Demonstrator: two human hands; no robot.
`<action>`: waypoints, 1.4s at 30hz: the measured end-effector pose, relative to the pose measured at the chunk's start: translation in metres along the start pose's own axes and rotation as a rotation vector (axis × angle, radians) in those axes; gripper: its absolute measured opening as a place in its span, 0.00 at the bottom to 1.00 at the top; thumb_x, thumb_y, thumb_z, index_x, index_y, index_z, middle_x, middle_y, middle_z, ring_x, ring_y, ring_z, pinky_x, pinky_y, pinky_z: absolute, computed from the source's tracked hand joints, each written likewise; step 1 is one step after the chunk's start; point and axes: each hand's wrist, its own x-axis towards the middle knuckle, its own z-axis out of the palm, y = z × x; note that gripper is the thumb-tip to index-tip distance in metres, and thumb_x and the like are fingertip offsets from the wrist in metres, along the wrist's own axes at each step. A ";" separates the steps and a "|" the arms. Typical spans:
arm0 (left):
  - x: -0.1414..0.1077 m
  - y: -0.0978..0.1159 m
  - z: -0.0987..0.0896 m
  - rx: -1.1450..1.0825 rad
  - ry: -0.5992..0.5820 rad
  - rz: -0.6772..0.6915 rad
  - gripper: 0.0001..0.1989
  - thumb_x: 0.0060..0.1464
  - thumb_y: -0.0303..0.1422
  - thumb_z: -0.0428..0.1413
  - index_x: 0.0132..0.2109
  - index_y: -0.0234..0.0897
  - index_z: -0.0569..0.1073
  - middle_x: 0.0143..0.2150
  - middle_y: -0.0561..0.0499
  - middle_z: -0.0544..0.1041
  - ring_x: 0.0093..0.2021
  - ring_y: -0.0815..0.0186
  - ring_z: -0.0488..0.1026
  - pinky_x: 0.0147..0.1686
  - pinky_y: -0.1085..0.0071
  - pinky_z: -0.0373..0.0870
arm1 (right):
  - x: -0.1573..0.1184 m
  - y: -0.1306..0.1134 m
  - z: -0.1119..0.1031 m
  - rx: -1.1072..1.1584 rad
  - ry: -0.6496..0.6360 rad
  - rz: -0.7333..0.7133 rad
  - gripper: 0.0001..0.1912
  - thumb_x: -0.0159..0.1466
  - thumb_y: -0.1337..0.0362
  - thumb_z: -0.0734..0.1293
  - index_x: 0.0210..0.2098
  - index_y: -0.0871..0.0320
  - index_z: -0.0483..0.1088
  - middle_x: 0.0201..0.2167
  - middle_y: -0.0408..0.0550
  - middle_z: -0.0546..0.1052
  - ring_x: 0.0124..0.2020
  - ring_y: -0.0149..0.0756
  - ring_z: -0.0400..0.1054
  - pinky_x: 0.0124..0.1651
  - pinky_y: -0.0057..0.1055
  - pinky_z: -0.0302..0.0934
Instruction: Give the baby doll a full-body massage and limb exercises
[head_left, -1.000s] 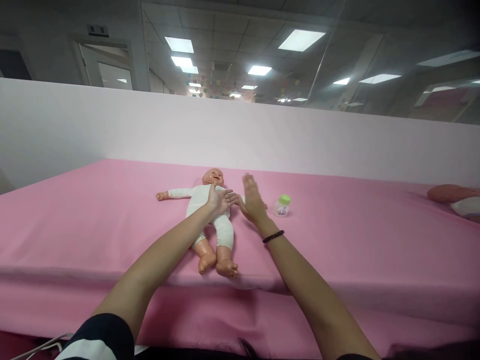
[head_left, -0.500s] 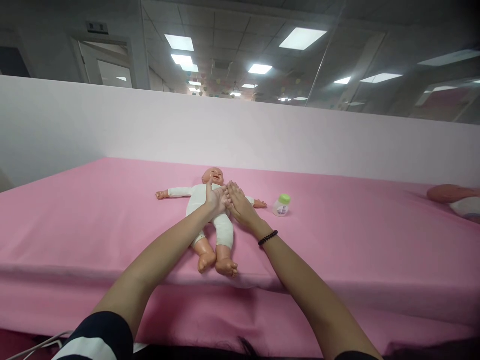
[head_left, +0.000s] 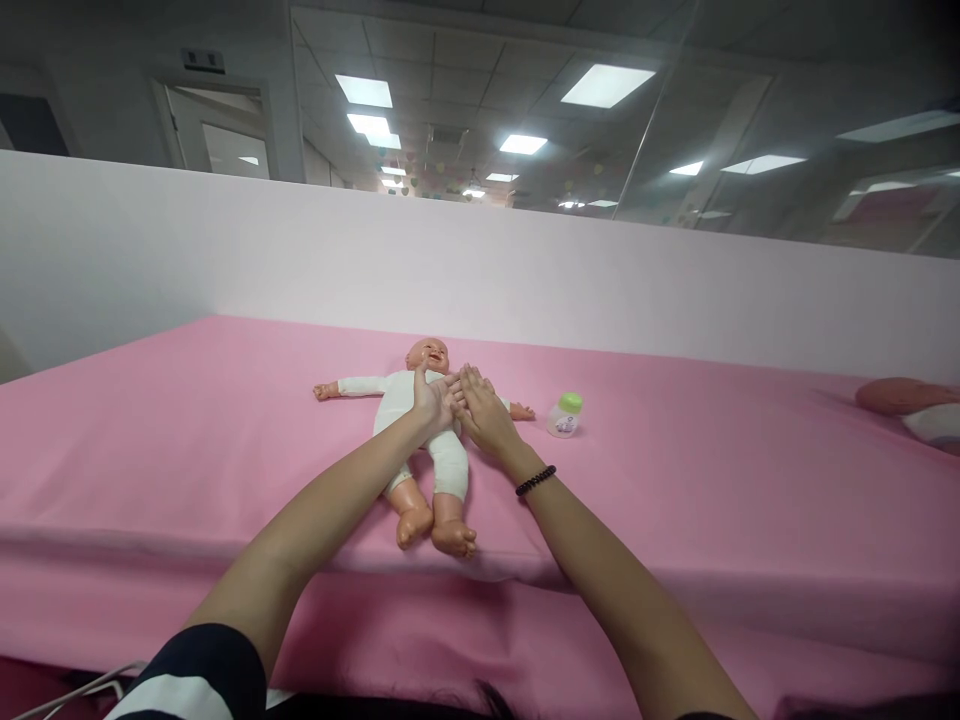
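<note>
On a pink-covered table (head_left: 712, 470), a white-bodied baby doll (head_left: 396, 404) lies face up, partly hidden by an empty, outspread left hand (head_left: 435, 404), palm showing, meeting a flattened right hand (head_left: 486, 414) with nothing visible in its grasp, a black bracelet (head_left: 535, 481), then a green-capped bottle (head_left: 564, 417) standing nearby.

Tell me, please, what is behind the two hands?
Behind the left hand and right hand lies the doll. Part of its torso shows; the rest of it and the upper arm nearer the bottle are covered.
</note>
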 end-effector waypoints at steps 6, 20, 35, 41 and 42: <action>-0.001 0.001 0.003 -0.066 0.015 0.037 0.41 0.62 0.58 0.43 0.60 0.22 0.71 0.55 0.27 0.77 0.56 0.46 0.77 0.56 0.54 0.74 | -0.001 -0.010 -0.003 0.024 -0.001 -0.219 0.39 0.75 0.45 0.49 0.74 0.67 0.51 0.74 0.61 0.51 0.77 0.47 0.41 0.76 0.54 0.40; -0.008 0.003 0.008 -0.022 0.040 0.018 0.41 0.63 0.57 0.39 0.59 0.22 0.71 0.52 0.29 0.79 0.53 0.49 0.78 0.50 0.61 0.77 | -0.002 0.003 -0.001 -0.036 0.091 -0.032 0.38 0.75 0.45 0.49 0.72 0.67 0.56 0.71 0.62 0.57 0.74 0.51 0.48 0.75 0.57 0.43; -0.012 0.002 0.014 -0.033 -0.008 -0.022 0.39 0.62 0.58 0.40 0.57 0.27 0.73 0.52 0.29 0.79 0.54 0.47 0.78 0.55 0.54 0.74 | -0.001 -0.004 0.002 -0.006 0.092 -0.090 0.38 0.75 0.47 0.50 0.74 0.68 0.51 0.74 0.60 0.52 0.76 0.48 0.42 0.76 0.54 0.40; -0.012 0.002 0.012 -0.006 0.042 -0.005 0.39 0.63 0.58 0.41 0.55 0.23 0.73 0.46 0.30 0.81 0.49 0.49 0.80 0.49 0.60 0.77 | -0.001 -0.002 0.002 0.006 0.167 -0.045 0.36 0.75 0.48 0.51 0.68 0.70 0.64 0.68 0.63 0.64 0.72 0.48 0.56 0.74 0.51 0.52; -0.012 0.003 0.013 -0.004 0.043 0.004 0.39 0.63 0.57 0.40 0.55 0.22 0.73 0.45 0.29 0.81 0.48 0.50 0.80 0.48 0.60 0.77 | -0.002 -0.001 0.002 0.012 0.172 -0.052 0.36 0.75 0.48 0.51 0.67 0.70 0.65 0.67 0.63 0.64 0.71 0.48 0.57 0.74 0.51 0.53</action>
